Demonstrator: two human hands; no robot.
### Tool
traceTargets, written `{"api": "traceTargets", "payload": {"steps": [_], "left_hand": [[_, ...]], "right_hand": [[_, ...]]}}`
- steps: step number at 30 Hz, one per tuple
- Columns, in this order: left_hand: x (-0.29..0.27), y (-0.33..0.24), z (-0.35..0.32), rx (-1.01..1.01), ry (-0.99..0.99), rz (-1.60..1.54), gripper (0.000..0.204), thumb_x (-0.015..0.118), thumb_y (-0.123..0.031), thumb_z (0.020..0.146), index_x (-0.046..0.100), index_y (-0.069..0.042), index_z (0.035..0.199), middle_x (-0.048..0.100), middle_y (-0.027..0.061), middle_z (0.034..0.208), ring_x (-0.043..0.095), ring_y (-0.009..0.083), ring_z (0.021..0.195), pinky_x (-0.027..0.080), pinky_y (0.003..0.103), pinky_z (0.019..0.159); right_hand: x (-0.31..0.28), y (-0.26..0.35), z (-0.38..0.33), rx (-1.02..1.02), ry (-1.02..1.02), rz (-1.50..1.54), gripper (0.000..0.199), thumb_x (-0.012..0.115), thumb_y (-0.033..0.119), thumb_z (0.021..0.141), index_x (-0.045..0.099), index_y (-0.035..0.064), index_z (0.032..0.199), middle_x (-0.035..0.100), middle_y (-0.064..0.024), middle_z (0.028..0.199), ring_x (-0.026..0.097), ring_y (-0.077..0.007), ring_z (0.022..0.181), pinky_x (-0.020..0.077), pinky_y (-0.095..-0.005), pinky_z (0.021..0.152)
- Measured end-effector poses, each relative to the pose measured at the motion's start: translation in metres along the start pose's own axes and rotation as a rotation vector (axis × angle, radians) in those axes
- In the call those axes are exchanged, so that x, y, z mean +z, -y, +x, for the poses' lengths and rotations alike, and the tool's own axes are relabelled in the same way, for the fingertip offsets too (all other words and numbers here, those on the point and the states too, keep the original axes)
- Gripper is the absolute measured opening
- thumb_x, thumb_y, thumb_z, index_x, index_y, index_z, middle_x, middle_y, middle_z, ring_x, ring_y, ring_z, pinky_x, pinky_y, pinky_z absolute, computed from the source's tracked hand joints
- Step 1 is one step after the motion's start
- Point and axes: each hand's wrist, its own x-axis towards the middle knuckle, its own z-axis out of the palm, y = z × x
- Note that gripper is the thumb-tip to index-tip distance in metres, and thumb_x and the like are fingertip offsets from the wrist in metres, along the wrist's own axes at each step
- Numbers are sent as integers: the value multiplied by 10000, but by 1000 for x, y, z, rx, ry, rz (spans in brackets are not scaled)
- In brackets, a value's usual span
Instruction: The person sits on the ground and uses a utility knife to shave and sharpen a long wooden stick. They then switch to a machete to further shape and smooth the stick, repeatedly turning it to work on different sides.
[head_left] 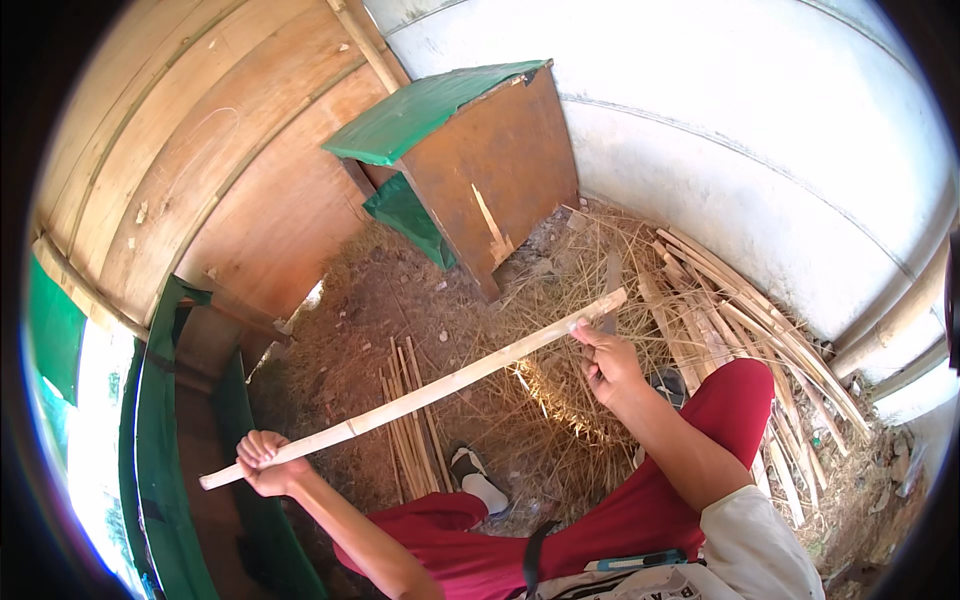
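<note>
A long pale bamboo strip (440, 385) runs from lower left to upper right across my lap. My left hand (265, 462) grips its near end. My right hand (607, 362) holds a knife with a grey blade (610, 290); the blade stands upright against the far end of the strip. I sit in red trousers (690, 480), one foot in a dark and white shoe (475, 478) on the ground.
A small bundle of thin bamboo sticks (408, 430) lies on the ground by my foot. Shavings and fibres (560, 330) cover the dirt. More split bamboo (760, 330) leans along the white wall at right. A wooden box with a green cover (470, 150) stands behind.
</note>
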Motion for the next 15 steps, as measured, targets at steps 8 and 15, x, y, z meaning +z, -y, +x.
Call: {"api": "traceTargets", "payload": {"steps": [8,15], "left_hand": [[0,65,-57,-1018,-770,862,390,559,-425,942,574,-37,976,568,95,867,578,260,861,508,389,727],[64,132,-101,-1010,482,1774,452,730,-275,878,584,3,1203,666,148,1042,653,235,957,557,368,746]], "right_hand": [[0,55,14,-253,4,149,338,752,168,873,494,7,1020,559,-33,748,393,-82,491,329,-222,407],[7,76,10,-579,35,257,424,749,122,873,327,170,882,626,-64,840,507,-99,533,374,-228,374]]}}
